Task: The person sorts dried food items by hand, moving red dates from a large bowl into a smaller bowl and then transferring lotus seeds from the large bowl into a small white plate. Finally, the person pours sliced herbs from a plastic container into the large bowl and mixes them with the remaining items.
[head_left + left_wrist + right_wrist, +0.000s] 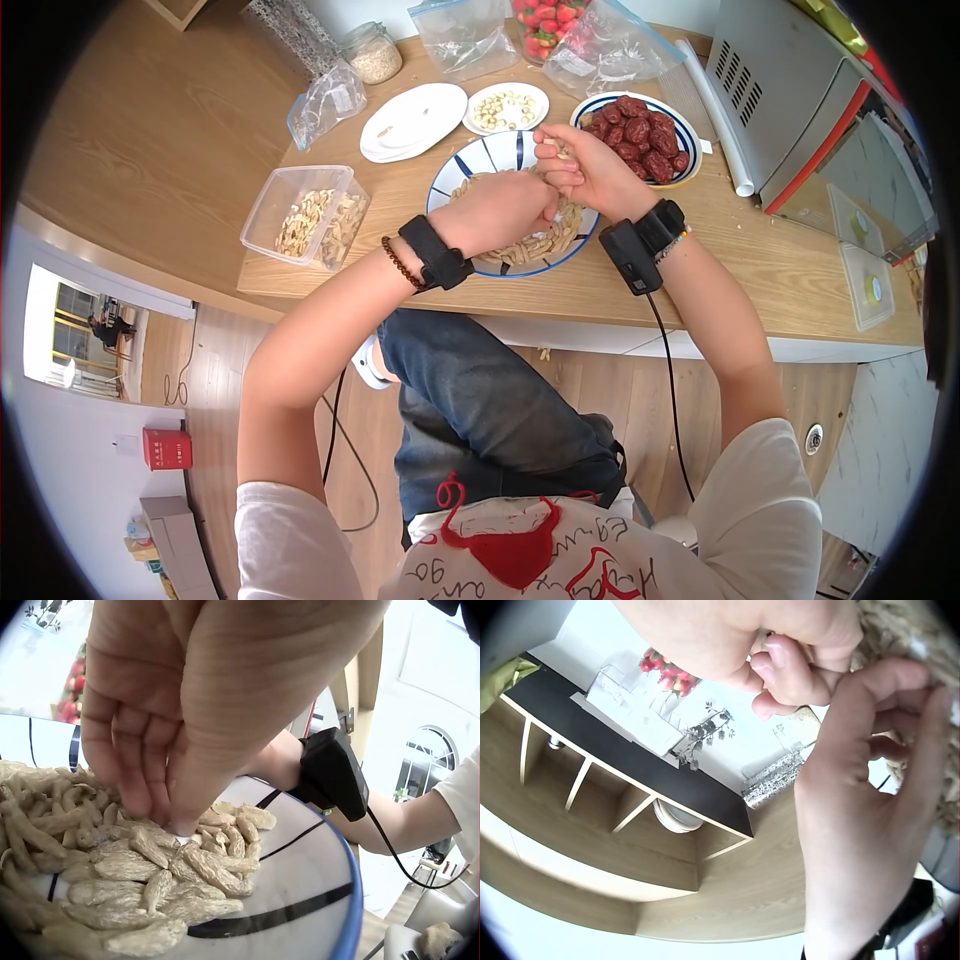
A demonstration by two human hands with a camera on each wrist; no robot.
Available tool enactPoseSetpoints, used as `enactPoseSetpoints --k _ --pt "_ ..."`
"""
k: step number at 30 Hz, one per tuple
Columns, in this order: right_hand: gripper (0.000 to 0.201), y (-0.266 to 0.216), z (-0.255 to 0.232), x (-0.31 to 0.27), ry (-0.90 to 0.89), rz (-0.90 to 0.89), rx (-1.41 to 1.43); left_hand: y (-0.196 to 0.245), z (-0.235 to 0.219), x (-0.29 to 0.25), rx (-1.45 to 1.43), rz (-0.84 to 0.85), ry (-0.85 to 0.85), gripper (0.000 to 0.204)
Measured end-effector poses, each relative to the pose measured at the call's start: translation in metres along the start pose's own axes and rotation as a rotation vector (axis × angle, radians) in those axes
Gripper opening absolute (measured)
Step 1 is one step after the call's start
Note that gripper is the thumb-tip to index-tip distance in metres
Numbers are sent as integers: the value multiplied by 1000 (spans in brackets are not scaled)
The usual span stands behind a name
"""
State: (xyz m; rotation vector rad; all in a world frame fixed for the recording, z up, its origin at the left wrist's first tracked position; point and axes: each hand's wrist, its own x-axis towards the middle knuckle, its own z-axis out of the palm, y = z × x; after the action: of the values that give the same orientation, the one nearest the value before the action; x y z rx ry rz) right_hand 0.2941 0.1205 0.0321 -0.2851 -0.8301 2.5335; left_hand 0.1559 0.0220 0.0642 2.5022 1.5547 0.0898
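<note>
A white plate with blue-black stripes and a blue rim (pixel 441 207) bears a heap of pale, wrinkled, spindle-shaped dried roots (pixel 124 866). My left hand (pixel 497 214) reaches down over this plate. Its thumb and fingertips come together among the roots and pinch at one, mostly hidden by the fingers (pixel 155 791). Just above the plate's far right side, my right hand (pixel 592 178) is curled, with a bit of a pale dried root (pixel 561 150) showing between its fingers. In the right wrist view the two hands overlap closely.
Behind the plate stand a plain white plate (pixel 400 112), a small plate of round pale seeds (pixel 541 103) and a bowl of red dates (pixel 690 158). A clear tub (pixel 262 205) of pale flakes is at left, a microwave-like appliance (pixel 775 80) at right. Plastic bags (pixel 465 40) line the back.
</note>
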Motion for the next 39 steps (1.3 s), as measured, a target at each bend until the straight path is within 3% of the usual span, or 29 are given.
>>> enactPoseSetpoints --k 11,23,29,39 --pt "15 -1 2 -3 25 -36 -27 5 1 1 73 -4 39 12" --pt "16 1 -1 1 5 -19 -35 7 -1 5 190 -14 -57 9" --pt "15 -2 0 -1 46 -47 -6 5 5 1 113 88 177 11" --pt "15 -1 0 -1 7 -31 -41 6 2 2 257 134 154 8"
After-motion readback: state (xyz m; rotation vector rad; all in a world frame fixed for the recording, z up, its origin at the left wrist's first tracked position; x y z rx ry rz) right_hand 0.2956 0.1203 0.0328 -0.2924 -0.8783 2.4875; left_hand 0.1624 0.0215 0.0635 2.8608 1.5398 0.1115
